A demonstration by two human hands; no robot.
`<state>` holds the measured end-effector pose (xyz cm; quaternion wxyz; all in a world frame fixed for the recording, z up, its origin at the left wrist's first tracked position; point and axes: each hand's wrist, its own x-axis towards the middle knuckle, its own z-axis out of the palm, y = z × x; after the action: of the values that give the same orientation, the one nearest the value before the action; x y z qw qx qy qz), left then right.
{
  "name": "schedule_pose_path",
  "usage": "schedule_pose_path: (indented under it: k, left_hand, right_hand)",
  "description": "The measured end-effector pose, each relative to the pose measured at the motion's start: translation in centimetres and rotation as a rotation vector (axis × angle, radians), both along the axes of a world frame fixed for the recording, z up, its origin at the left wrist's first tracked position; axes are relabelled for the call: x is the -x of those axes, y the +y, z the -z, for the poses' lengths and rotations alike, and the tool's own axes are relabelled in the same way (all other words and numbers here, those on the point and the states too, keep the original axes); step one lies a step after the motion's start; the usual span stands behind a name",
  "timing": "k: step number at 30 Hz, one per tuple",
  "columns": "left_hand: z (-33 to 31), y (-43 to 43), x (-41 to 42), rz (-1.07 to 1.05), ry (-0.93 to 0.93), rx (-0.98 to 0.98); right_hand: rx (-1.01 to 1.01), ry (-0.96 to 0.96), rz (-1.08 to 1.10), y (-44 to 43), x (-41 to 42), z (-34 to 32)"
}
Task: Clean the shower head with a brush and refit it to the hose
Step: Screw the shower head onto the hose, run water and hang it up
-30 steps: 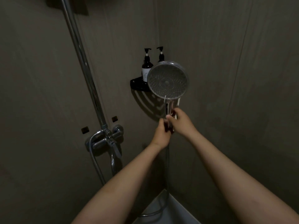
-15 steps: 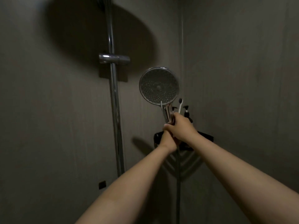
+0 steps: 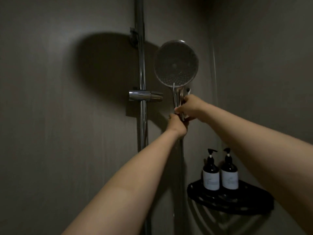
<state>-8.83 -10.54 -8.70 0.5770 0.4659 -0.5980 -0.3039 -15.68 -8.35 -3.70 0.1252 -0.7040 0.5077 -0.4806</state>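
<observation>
- Shower head (image 3: pixel 176 63), upper centre, faces the camera; right grip (image 3: pixel 191 107) wraps its handle to steady it, with a white brush (image 3: pixel 189 91) tip apparently tucked alongside.
- Left grip (image 3: pixel 177 125), just below, clasps the hose (image 3: pixel 181 158) end, likely tightening the joint.

Bare left hand (image 3: pixel 177 124) and right hand (image 3: pixel 193 107), bare forearms (image 3: pixel 135 175).

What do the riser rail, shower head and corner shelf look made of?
Riser rail: polished chrome metal, bright streak reflections. Shower head: chrome-look rim, metal or plated plastic; dull dotted face. Corner shelf: matt black, perforated; plastic or coated metal.
</observation>
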Motion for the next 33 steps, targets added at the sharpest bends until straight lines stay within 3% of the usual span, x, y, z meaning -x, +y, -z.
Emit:
schedule_pose_path:
  k: [4, 9, 21, 31, 33]
  left_hand:
    - [-2.3, -1.3, -1.4, -0.004, -0.129, 0.065]
    - [-0.4, -3.3, -3.2, -0.048, -0.516, -0.039]
    - [-3.4, -3.0, -4.7, -0.157, -0.192, 0.023]
    - [-4.6, -0.3, -2.7, -0.121, 0.317, -0.071]
    - [-4.8, -0.5, -2.6, -0.104, 0.346, -0.091]
  right_hand:
    - [0.012, -0.048, -0.013, -1.4, -0.8, -3.3]
    - [0.032, -0.14, -0.037, -2.7, -0.7, -6.2]
    - [0.071, -0.17, -0.161, -2.4, -2.6, -11.3]
    - [0.092, -0.132, -0.211, -0.5, -2.3, -12.5]
    - [0.104, -0.135, -0.219, -0.5, -2.5, -12.6]
